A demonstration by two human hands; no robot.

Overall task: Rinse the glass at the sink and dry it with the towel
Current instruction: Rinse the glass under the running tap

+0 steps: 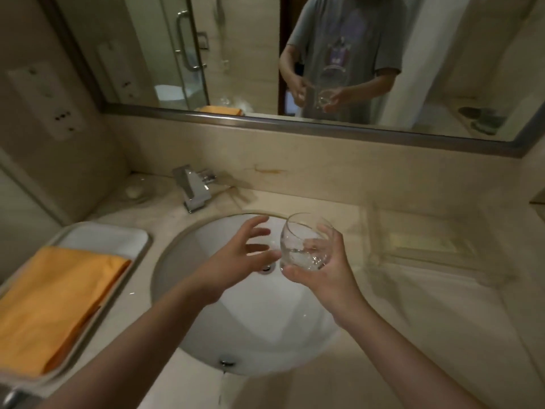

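A clear rounded glass (298, 243) with a little water in its bottom is tilted to the left over the white oval sink (206, 329). My right hand (324, 270) grips it from below and from the right. My left hand (236, 258) hovers just left of the glass with fingers spread, holding nothing; its fingertips are close to the glass wall. A folded orange towel (56, 302) lies on a white tray (112, 240) at the left of the counter.
A chrome faucet (193, 187) stands behind the sink at its left, with no water running. A small soap (134, 191) sits in the back left corner. A clear tray (424, 246) rests on the counter at the right. A mirror (295, 54) spans the wall.
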